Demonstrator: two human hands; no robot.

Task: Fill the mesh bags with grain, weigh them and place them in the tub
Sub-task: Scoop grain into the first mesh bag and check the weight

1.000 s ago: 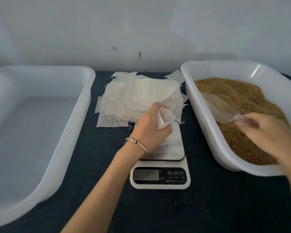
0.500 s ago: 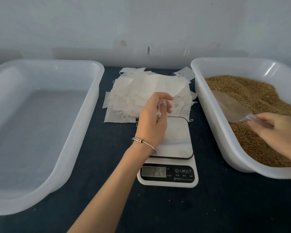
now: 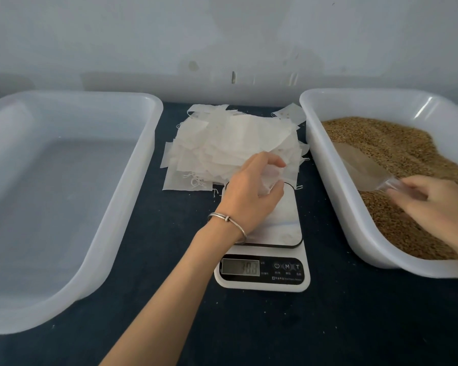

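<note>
Over the weighing plate of a kitchen scale [image 3: 262,260], a person's left hand [image 3: 251,191] pinches a single white mesh bag [image 3: 269,178], its grip curled round the crumpled fabric with thumb and fingertips pressed onto it. Just behind the hand, a loose heap of mesh bags [image 3: 230,146] lies on the dark surface [image 3: 249,326], its front edge touching the back of the scale; drawstrings trail from the nearest bags. The scale's display is lit, though its digits are too blurred to read. To the right, a white tub of grain [image 3: 397,165] holds a slope of brown kernels, and a clear plastic scoop [image 3: 360,167] rests in it against the near wall. The right hand [image 3: 434,204] holds the scoop's handle, fingers curled around it in a closed grip, though motion blur softens the details. A silver bangle [image 3: 229,220] circles the left wrist. At far left stands a large translucent tub [image 3: 143,143], well apart from the scale. A pale wall [image 3: 222,35] runs behind everything.
</note>
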